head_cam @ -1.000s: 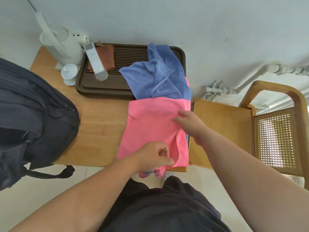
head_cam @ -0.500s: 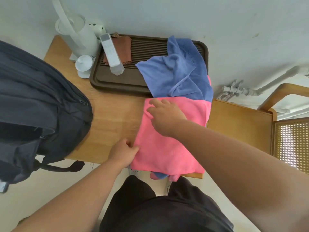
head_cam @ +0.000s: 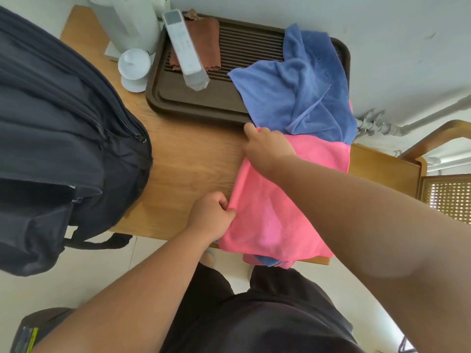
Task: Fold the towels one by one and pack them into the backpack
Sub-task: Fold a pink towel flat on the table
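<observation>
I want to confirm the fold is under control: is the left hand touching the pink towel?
Touching. The head view shows the left hand pinching the left edge of the pink towel between its thumb and curled fingers.

Dressed in a black garment [head_cam: 267, 324] below the waist: soft and matte, creased in broad shallow folds, parted into 2 legs toward the front. Loose in cut; shorts or trousers, cannot tell which. Bare along the left forearm [head_cam: 142, 284] and the right forearm [head_cam: 369, 207], uncovered right out to the frame edges. Bare as well at the left hand [head_cam: 211, 217] and the right hand [head_cam: 267, 146], with short, rounded fingers and smooth knuckles.
</observation>
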`<state>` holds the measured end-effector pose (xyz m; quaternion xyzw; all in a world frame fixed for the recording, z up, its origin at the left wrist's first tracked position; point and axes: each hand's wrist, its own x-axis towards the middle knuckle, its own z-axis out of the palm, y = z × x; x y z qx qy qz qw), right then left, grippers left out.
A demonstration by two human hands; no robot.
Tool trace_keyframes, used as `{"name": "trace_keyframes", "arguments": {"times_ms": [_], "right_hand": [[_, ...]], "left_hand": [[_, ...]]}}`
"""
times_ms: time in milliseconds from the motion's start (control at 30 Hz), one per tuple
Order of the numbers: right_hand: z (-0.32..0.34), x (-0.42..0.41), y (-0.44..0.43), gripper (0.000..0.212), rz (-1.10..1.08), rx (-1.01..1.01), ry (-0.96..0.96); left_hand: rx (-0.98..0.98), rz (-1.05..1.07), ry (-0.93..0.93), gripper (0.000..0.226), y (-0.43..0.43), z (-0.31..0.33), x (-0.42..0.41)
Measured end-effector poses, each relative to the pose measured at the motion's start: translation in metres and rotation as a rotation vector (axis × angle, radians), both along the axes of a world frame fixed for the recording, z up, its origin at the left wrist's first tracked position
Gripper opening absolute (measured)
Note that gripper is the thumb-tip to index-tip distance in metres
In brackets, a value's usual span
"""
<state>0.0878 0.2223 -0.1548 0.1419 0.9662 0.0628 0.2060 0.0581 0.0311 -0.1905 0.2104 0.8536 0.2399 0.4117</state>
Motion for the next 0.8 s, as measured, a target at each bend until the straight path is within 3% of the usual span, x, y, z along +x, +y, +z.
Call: {"name": "trace_keyframes", "arguments": {"times_ms": [167, 300, 400, 500, 533, 667, 700, 800], "right_hand": [[0.015, 0.011, 0.017, 0.021, -0.085, 0.0, 0.106], [0.032, 0.01, 0.019, 0.018, -0.191, -0.043, 0.176], [0.052, -0.013, 0.009, 0.014, -0.214, -0.084, 0.298], [0.074, -0.048, -0.007, 0.012, -0.194, -0.195, 0.314], [0.077, -0.06, -0.012, 0.012, -0.188, -0.22, 0.324], [0.055, -0.091, -0.036, 0.016, -0.213, -0.291, 0.272], [0.043, -0.092, -0.042, 0.022, -0.227, -0.328, 0.221], [0.002, -0.078, -0.058, 0.079, -0.228, -0.423, -0.02]], "left_hand": [[0.03, 0.029, -0.056, 0.017, -0.007, 0.009, -0.007], [0.134, 0.109, -0.376, 0.013, -0.016, 0.029, -0.015], [0.192, 0.202, -0.523, 0.032, -0.026, 0.043, -0.024], [0.259, 0.36, -0.393, 0.011, -0.036, 0.054, -0.033], [0.268, 0.402, -0.315, 0.015, -0.04, 0.055, -0.037], [0.155, 0.289, 0.127, 0.019, -0.058, 0.045, -0.053], [0.101, 0.261, 0.221, 0.017, -0.061, 0.039, -0.057], [-0.017, 0.266, 0.343, 0.018, -0.068, 0.022, -0.065]]}}
